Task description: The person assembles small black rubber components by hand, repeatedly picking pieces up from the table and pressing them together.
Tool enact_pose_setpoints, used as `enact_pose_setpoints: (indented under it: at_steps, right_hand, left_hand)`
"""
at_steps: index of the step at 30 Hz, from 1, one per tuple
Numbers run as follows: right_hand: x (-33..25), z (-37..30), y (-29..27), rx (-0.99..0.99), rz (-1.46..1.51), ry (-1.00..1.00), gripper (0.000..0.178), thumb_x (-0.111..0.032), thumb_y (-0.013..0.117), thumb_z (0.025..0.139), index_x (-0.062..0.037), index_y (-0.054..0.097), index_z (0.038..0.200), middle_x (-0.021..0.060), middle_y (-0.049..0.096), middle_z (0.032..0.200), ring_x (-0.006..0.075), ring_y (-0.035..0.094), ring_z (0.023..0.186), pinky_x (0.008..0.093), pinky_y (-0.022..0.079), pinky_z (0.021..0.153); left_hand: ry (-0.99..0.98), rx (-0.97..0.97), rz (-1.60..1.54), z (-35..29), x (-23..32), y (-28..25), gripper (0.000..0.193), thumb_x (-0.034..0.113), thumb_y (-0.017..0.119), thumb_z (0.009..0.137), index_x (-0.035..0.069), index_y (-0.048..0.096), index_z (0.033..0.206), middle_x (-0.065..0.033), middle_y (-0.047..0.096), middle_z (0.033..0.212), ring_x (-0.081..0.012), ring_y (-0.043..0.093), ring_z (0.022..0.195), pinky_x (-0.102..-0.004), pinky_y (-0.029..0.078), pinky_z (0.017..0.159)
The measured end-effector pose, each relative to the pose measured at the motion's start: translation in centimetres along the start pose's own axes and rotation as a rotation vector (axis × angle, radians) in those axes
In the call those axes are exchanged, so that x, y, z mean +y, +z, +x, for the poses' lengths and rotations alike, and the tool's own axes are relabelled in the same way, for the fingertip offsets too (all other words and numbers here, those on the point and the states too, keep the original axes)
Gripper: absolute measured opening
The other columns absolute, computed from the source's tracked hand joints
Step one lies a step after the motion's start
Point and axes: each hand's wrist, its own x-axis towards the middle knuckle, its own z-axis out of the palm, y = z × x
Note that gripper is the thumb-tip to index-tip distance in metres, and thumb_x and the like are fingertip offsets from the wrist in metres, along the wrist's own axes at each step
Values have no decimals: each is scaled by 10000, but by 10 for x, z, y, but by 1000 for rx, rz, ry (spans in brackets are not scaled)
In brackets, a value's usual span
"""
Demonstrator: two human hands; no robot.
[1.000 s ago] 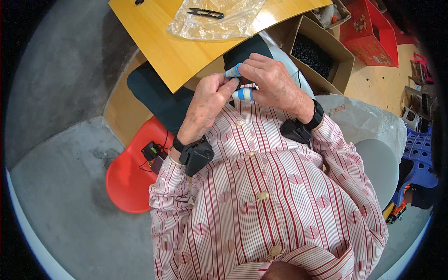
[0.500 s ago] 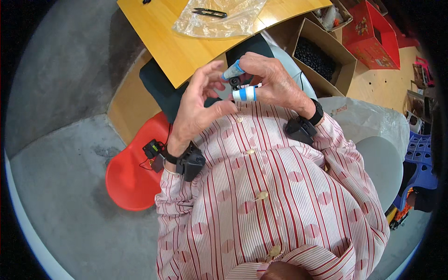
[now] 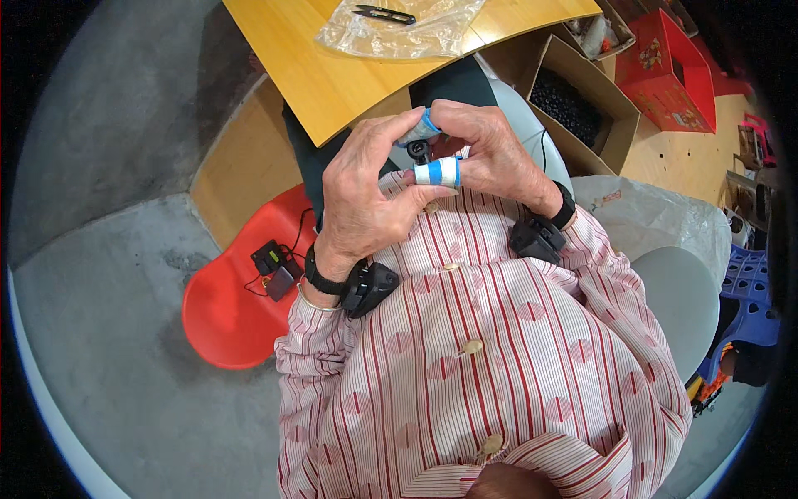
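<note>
Between the thumb and forefinger of my right hand (image 3: 499, 162) is a small black round part (image 3: 418, 150) with a ring-like face. Blue-and-white tape wraps both of those fingertips. My left hand (image 3: 370, 191) curls in from the other side, its forefinger and thumb up against the taped fingertips. Some of its other fingertips are hidden behind the thumb and the part, so what they grip cannot be made out. Both hands are held in front of the striped shirt (image 3: 465, 316), near the edge of the wooden table (image 3: 349, 91).
A clear plastic bag (image 3: 449, 33) lies on the table with black thread snips (image 3: 385, 14) on it. At the right stand a cardboard box (image 3: 619, 145) of small black pieces and a red box (image 3: 665, 75). A red stool (image 3: 224, 320) carrying small devices is at the left.
My left hand has moved right and closed in against my right hand's fingertips. The black part stays in my right hand. The view has shifted slightly.
</note>
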Motion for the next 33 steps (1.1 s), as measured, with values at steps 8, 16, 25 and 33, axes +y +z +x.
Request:
enact_pose_setpoints:
  at_steps: [8, 16, 25, 33]
  right_hand:
    - [-1, 2, 6, -43, 163, 93, 422, -219, 801, 688, -45, 626, 1031, 50, 629, 792, 132, 615, 730, 276, 498, 636]
    - [1, 1, 12, -56, 160, 104, 433, -199, 794, 690, -57, 626, 1063, 52, 635, 794, 131, 625, 719, 271, 506, 619]
    - [11, 0, 24, -35, 228, 82, 394, -186, 774, 707, -42, 616, 1038, 46, 625, 782, 128, 629, 717, 275, 519, 610]
    - [9, -3, 19, -53, 182, 43, 417, -192, 770, 706, -34, 606, 1056, 61, 630, 786, 135, 633, 723, 275, 522, 635]
  left_hand:
    - [-18, -43, 36, -2, -1, -7, 713, 223, 854, 587, 28, 530, 1192, -130, 628, 1061, -273, 625, 989, -345, 491, 856]
    - [-7, -8, 23, -6, -1, -7, 667, 195, 861, 581, 32, 546, 1146, -130, 629, 1054, -264, 637, 966, -337, 501, 836]
    - [-49, -10, 36, -10, -2, -10, 601, 194, 840, 617, 28, 563, 1124, -121, 648, 1001, -247, 651, 922, -327, 506, 804]
    - [-28, -5, 35, -10, -3, -7, 607, 203, 845, 611, 27, 570, 1122, -119, 651, 1000, -237, 652, 922, -323, 506, 804]
